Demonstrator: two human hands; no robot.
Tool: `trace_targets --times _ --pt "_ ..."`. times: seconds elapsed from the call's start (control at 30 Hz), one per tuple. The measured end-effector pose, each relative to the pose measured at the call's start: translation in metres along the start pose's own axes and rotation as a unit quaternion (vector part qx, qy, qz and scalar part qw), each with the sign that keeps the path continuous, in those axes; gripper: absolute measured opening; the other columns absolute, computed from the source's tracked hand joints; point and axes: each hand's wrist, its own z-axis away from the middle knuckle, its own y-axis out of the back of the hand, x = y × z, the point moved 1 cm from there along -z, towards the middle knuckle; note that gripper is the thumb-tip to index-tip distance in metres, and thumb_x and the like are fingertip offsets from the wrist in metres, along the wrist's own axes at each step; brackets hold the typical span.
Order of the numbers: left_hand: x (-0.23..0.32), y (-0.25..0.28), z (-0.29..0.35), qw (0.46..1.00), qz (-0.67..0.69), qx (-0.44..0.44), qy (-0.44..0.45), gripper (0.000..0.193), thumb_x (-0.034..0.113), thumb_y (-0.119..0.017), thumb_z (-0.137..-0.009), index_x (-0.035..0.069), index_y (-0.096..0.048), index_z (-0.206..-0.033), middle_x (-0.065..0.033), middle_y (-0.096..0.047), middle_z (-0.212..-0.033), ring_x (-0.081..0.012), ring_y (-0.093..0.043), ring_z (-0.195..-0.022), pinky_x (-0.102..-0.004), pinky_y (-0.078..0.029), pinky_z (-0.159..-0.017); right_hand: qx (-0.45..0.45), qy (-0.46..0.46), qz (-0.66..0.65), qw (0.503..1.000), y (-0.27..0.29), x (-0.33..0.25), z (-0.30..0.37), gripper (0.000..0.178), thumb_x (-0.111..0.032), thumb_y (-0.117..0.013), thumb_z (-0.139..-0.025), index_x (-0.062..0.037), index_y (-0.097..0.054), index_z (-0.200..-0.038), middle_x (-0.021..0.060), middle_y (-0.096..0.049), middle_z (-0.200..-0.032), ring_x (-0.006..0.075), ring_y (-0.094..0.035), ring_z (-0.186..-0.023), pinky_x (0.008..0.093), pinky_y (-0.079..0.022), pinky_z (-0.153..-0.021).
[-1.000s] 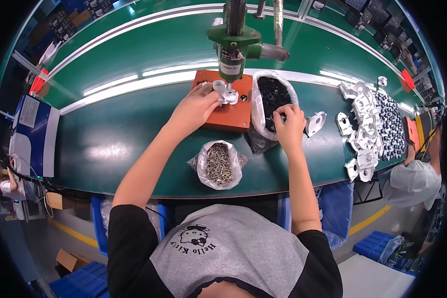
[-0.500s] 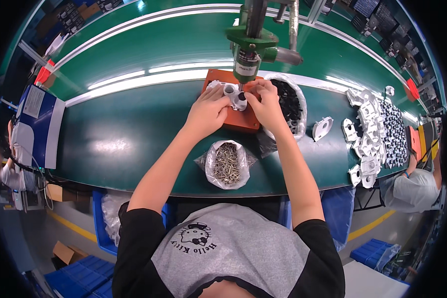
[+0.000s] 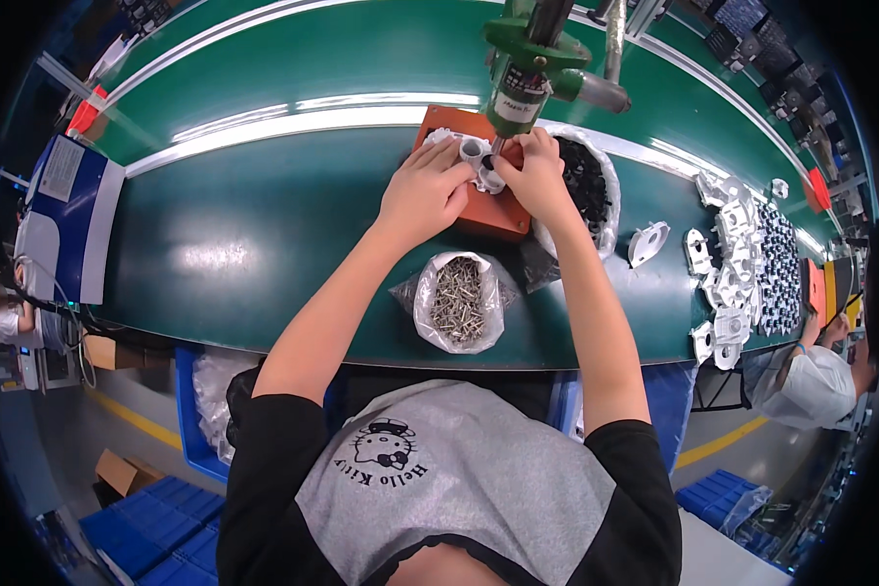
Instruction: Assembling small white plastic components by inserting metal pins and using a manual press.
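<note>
In front of me, a white plastic housing [image 3: 472, 149] with round openings sits on an orange fixture block [image 3: 498, 221]. My left hand [image 3: 425, 193] is closed on the housing's left side, fingers over it and thumb at its near edge. A small black piece [image 3: 488, 162] lies against the housing. My right hand [image 3: 539, 178] has thumb and fingertips bent in a pinch at this black piece; the exact contact is partly hidden. Just above, the thin metal tip of a green press-like tool [image 3: 520, 96] points down between my hands, close to the black piece.
Nearer me stands an open plastic bag of screws [image 3: 459, 305]. A bag of black parts [image 3: 588, 186] is right of the block. One white housing [image 3: 648, 242] lies apart from a pile [image 3: 732, 259] beside rows of small dark parts [image 3: 779, 264]. A co-worker [image 3: 813, 376] is at far right.
The whole view has shifted a little, so the bench and tool appear farther right and higher. Both hands stay at the housing with nearly the same grip.
</note>
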Motion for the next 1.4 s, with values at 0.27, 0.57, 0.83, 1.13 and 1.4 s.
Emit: trace_targets --times 0.27,0.57,0.83,1.13,1.4 --pt "-0.003 -0.003 0.001 1.000 -0.006 -0.001 0.002 0.015 0.013 -0.058 -0.078 0.009 -0.063 -0.091 -0.0184 -0.060 -0.119 -0.0327 -0.054 -0.116 -0.0438 -0.040 -0.102 0.162 0.070 -0.125 0.976 0.006 -0.015 0.043 0.012 -0.010 -0.066 -0.076 -0.0039 -0.058 -0.083 0.0136 -0.056 -0.105 0.0314 -0.051 -0.100 0.0406 -0.041 -0.085" --pt "-0.003 -0.004 0.004 1.000 -0.008 0.011 0.002 0.016 0.009 -0.060 -0.077 0.007 -0.063 -0.093 -0.0139 -0.060 -0.119 -0.0328 -0.054 -0.117 -0.0445 -0.041 -0.101 -0.107 0.222 -0.014 0.969 0.034 -0.055 0.128 0.011 -0.011 -0.071 -0.067 -0.0071 -0.066 -0.075 0.0084 -0.056 -0.119 0.0299 -0.047 -0.117 0.0450 -0.035 -0.096" --pt "-0.001 -0.003 0.003 1.000 -0.005 0.012 0.004 0.016 0.008 -0.059 -0.077 0.007 -0.064 -0.092 -0.0139 -0.061 -0.118 -0.0321 -0.054 -0.117 -0.0444 -0.041 -0.101 -0.093 0.208 0.047 0.973 0.036 -0.052 0.134 0.013 -0.013 -0.072 -0.064 -0.0072 -0.068 -0.075 0.0094 -0.056 -0.119 0.0288 -0.047 -0.116 0.0443 -0.036 -0.096" --pt "0.000 -0.003 0.002 1.000 -0.020 0.017 -0.005 0.014 0.011 -0.059 -0.078 0.008 -0.063 -0.091 -0.0163 -0.061 -0.116 -0.0316 -0.054 -0.116 -0.0435 -0.041 -0.101 -0.102 0.237 0.088 0.962 0.040 -0.059 0.135 0.014 -0.015 -0.072 -0.064 -0.0070 -0.068 -0.075 0.0090 -0.056 -0.117 0.0278 -0.048 -0.113 0.0440 -0.037 -0.095" --pt "0.001 -0.004 0.002 0.999 -0.018 0.026 -0.005 0.014 0.011 -0.059 -0.077 0.008 -0.062 -0.091 -0.0159 -0.061 -0.115 -0.0314 -0.055 -0.116 -0.0434 -0.041 -0.101 -0.092 0.243 0.088 0.962 0.034 -0.058 0.135 0.012 -0.013 -0.070 -0.064 -0.0071 -0.067 -0.074 0.0090 -0.057 -0.113 0.0281 -0.051 -0.107 0.0427 -0.038 -0.092"
